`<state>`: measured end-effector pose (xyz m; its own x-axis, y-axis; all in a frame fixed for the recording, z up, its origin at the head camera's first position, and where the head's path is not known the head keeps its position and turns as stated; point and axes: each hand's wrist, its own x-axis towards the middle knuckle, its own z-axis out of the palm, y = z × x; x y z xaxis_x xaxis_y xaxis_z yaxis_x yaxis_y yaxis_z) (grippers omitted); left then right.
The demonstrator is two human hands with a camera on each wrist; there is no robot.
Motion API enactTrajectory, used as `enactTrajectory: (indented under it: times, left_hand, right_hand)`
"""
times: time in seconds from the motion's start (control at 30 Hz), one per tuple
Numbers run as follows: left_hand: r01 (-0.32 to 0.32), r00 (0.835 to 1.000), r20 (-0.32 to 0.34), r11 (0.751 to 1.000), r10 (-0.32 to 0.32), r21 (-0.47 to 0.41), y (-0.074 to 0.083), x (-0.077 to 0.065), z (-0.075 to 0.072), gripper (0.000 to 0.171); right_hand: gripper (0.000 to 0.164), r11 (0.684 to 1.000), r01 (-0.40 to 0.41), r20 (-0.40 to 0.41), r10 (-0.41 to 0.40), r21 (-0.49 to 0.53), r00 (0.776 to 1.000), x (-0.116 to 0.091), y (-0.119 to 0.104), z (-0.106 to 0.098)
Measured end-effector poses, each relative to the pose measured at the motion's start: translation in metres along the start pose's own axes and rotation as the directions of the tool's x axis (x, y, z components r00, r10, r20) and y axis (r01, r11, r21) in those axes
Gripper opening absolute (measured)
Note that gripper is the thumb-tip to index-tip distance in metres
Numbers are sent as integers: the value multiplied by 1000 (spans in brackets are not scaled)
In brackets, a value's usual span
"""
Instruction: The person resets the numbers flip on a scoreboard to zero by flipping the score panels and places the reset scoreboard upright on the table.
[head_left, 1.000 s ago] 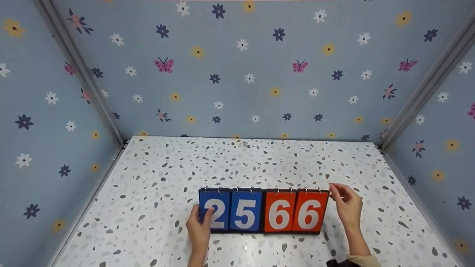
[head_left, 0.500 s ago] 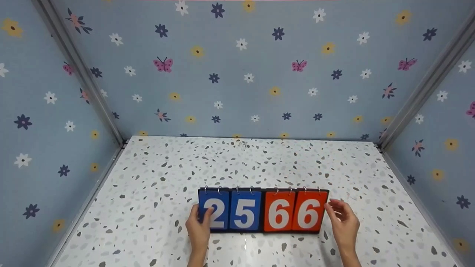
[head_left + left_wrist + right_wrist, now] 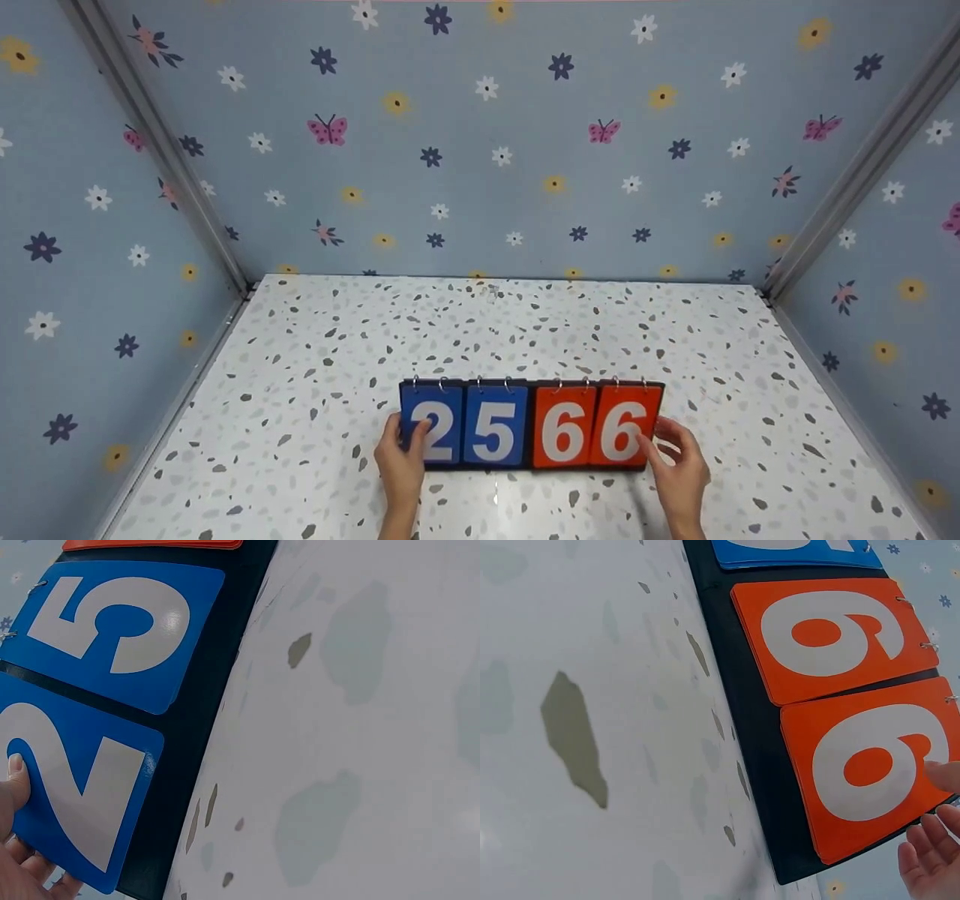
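A black flip scoreboard [image 3: 531, 427] stands on the speckled tabletop, its number cards hung from metal rings along the top. Two blue cards [image 3: 124, 622] read 2 and 5; two red-orange cards [image 3: 866, 757] read 6 and 6. My left hand [image 3: 401, 461] grips the left end, thumb over the 2 and fingers going behind the edge. At the right end my right hand [image 3: 679, 469] holds the board, its thumb on the front of the last 6 and its curled fingers at the side edge, partly behind it.
A white terrazzo-patterned tabletop [image 3: 480, 330] lies under the board. Blue flowered panels enclose it: a back wall [image 3: 487, 142], a left wall [image 3: 82, 300] and a right wall [image 3: 900, 315], with grey metal posts at the corners.
My right hand has moved down from the board's upper right corner to its lower right side and taken hold there. The left hand and the digits 2 5 6 6 stay the same.
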<state>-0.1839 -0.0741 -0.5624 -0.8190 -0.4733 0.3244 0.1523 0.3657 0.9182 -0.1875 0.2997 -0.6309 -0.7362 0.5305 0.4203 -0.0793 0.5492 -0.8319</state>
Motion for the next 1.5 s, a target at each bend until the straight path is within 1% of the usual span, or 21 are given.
enactTrajectory:
  times: [0.1, 0.2, 0.27, 0.37, 0.43, 0.53, 0.67, 0.83, 0.93, 1.07, 1.13, 1.23, 1.27, 1.3, 1.37, 1.47, 1.5]
  left_hand:
    - [9, 1000, 5, 1000, -9, -2, 0, 0, 0, 21]
    - [27, 1000, 10, 1000, -27, 5, 0, 1, -1, 22]
    - [39, 999, 13, 999, -39, 5, 0, 1, -1, 23]
    - [51, 999, 19, 999, -51, 1, 0, 1, 0, 24]
    - [51, 998, 21, 999, -51, -1, 0, 1, 0, 24]
    - [46, 999, 17, 999, -45, -2, 0, 1, -1, 23]
    - [28, 1000, 5, 1000, -28, -7, 0, 1, -1, 22]
    - [5, 1000, -1, 1000, -5, -12, -1, 1, -1, 21]
    - [3, 1000, 1, 1000, -3, -16, -1, 1, -1, 21]
    - [-4, 1000, 6, 1000, 4, -21, 0, 0, 0, 22]
    - [-15, 1000, 3, 1000, 15, -24, -1, 0, 0, 21]
    - [-34, 999, -1, 999, 34, -21, -1, 0, 0, 20]
    - [-38, 999, -3, 999, 38, -18, -1, 0, 0, 20]
    - [-42, 999, -3, 999, 41, -19, -1, 0, 0, 20]
    - [-43, 999, -2, 999, 43, -19, -1, 0, 0, 21]
    - [-31, 1000, 0, 999, 31, -14, -1, 0, 0, 21]
    - [-26, 1000, 1, 1000, 26, -14, -1, 0, 0, 22]
  right_hand:
    - [42, 999, -31, 24, 31, 12, 999, -2, -2, 1]
    - [41, 999, -45, 35, 44, 17, 998, -4, -4, 2]
    - [41, 999, -48, 34, 47, 8, 998, -4, -4, 4]
    - [39, 996, -76, 32, 78, -43, 996, -3, -4, 6]
    - [37, 992, -109, 35, 112, -67, 993, -2, -3, 7]
    - [32, 985, -159, 46, 163, -72, 986, 1, -1, 6]
    - [27, 980, -180, 49, 185, -87, 982, 3, 2, 3]
    - [32, 968, -190, 41, 200, -163, 979, 3, 4, -1]
    - [30, 965, -172, 22, 179, -199, 984, 2, 3, -6]
    - [28, 958, -118, -12, 119, -260, 993, 0, -1, -14]
    - [30, 962, -88, -9, 89, -257, 996, -1, -3, -18]
    - [39, 980, -42, 26, 48, -195, 998, 0, -3, -24]
    - [39, 994, -27, 70, 35, -107, 997, -1, -13, -30]
    - [38, 1000, -15, 113, 16, -8, 993, -2, -24, -36]
    - [37, 998, 0, 163, -10, 62, 987, 0, -24, -41]
    - [26, 986, -33, 270, -13, 163, 963, 2, -40, -55]
    - [25, 987, -36, 294, -11, 156, 956, 4, -40, -57]
